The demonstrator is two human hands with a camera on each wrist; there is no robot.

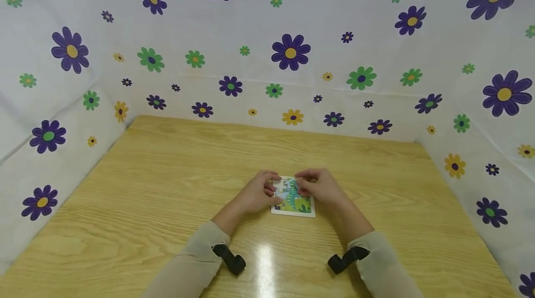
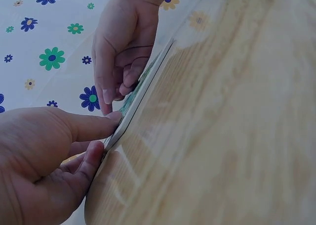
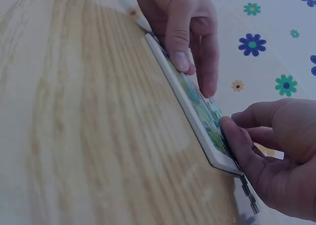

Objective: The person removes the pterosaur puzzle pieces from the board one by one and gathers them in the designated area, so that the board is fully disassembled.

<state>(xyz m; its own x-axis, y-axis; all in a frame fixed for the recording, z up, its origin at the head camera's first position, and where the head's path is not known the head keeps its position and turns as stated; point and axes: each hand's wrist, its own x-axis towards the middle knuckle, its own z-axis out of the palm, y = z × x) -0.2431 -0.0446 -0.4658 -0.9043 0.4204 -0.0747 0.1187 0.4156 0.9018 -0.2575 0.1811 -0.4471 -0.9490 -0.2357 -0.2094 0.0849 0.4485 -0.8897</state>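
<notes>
Tabletop — glossy wood grain; backdrop — creased cloth; puzzle board smooth.

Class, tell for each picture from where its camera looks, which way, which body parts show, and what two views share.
Head: on the head, facing forward and down at the table and puzzle; left hand, right hand and sleeves show.
Left wrist: on that wrist, facing the puzzle's edge; left hand near, right hand beyond.
Right wrist: on that wrist, facing the puzzle's side; right hand near, left hand beyond.
Both wrist views share both hands, puzzle, table and flowered cloth.
</notes>
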